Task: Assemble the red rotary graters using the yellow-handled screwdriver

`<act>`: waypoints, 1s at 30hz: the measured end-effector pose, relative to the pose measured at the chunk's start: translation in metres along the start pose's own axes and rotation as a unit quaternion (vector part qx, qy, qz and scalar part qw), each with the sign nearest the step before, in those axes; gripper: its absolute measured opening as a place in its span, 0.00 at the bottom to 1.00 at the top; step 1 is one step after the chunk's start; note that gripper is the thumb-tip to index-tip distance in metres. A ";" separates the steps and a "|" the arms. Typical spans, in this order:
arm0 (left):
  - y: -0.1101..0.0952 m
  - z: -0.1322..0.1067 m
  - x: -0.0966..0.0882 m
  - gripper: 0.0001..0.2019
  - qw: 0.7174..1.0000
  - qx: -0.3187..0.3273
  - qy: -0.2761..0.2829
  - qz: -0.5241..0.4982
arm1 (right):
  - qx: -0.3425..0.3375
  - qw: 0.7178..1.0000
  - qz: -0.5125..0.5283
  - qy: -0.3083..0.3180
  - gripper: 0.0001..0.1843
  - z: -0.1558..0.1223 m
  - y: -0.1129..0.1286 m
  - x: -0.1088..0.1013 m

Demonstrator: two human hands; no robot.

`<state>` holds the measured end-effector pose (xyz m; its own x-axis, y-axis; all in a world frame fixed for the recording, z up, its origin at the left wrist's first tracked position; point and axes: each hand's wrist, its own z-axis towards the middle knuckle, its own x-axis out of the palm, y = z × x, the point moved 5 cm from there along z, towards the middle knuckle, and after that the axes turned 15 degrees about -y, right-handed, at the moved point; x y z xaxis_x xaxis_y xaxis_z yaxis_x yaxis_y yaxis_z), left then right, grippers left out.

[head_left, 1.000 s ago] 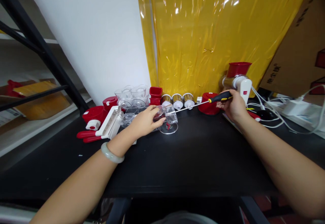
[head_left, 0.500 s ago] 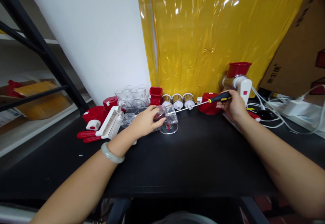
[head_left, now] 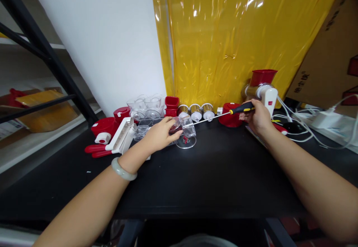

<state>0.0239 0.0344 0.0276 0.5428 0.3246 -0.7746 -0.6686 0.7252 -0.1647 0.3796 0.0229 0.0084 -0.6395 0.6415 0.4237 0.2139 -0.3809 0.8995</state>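
My left hand is closed around a clear plastic part with a round see-through disc at its lower end, just above the black table. In my right hand is a screwdriver with a black and yellow handle. Its long thin shaft points left, and the tip reaches the clear part; whether it touches a screw there I cannot make out. Behind the shaft stand several metal grater drums with white ends. A red round base sits beneath the screwdriver handle.
Left of my left hand lie a white press with red handles, red bases and clear cups. A white and red electric grater stands at the right, near white cables and a power strip. A yellow curtain hangs behind.
Almost nothing differs. Both hands keep their places, with the screwdriver tip still at the clear plastic part.
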 end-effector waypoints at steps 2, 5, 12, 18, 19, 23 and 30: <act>0.000 0.000 0.000 0.15 1.000 0.000 0.000 -0.002 | -0.001 1.000 0.011 0.006 0.12 0.002 -0.001 -0.001; -0.001 0.000 0.000 0.15 1.000 0.001 -0.001 -0.005 | -0.005 0.999 0.032 0.014 0.15 0.002 -0.001 0.000; -0.001 0.001 -0.001 0.16 1.000 0.002 -0.002 -0.002 | -0.012 0.999 0.051 0.009 0.12 0.002 0.000 -0.001; 0.000 0.000 0.001 0.16 1.000 0.004 -0.001 0.000 | -0.014 0.999 0.028 0.009 0.09 0.001 0.001 -0.001; 0.001 0.000 0.001 0.17 1.000 0.003 -0.001 0.000 | -0.017 1.000 0.024 0.009 0.09 0.001 0.001 -0.001; 0.001 0.000 0.001 0.16 1.000 0.002 -0.002 -0.001 | -0.043 0.999 0.023 0.015 0.08 0.001 0.003 0.000; 0.000 0.000 0.000 0.16 1.000 0.003 -0.002 -0.001 | -0.038 0.999 0.026 0.004 0.07 -0.002 0.003 0.001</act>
<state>0.0241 0.0348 0.0277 0.5466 0.3256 -0.7715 -0.6647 0.7290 -0.1633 0.3784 0.0207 0.0113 -0.6348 0.6147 0.4682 0.1895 -0.4636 0.8655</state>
